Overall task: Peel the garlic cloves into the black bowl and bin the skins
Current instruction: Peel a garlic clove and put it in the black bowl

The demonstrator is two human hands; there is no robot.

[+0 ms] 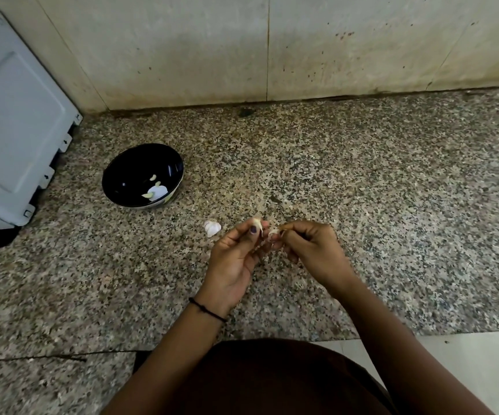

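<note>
My left hand [236, 253] pinches a garlic clove [258, 223] between thumb and fingers above the speckled granite counter. My right hand [311, 250] meets it from the right and pinches a strip of papery skin [273, 232] at the clove. A small white piece of garlic [212, 227] lies on the counter just left of my hands. The black bowl [128, 172] stands farther left and back, with a few peeled cloves [153, 177] inside.
A light grey appliance [11, 121] with a dark base stands at the left, close to the bowl. A stained tiled wall [272, 49] runs along the back of the counter [392, 190]. The counter's front edge and white floor [467, 354] show at lower right.
</note>
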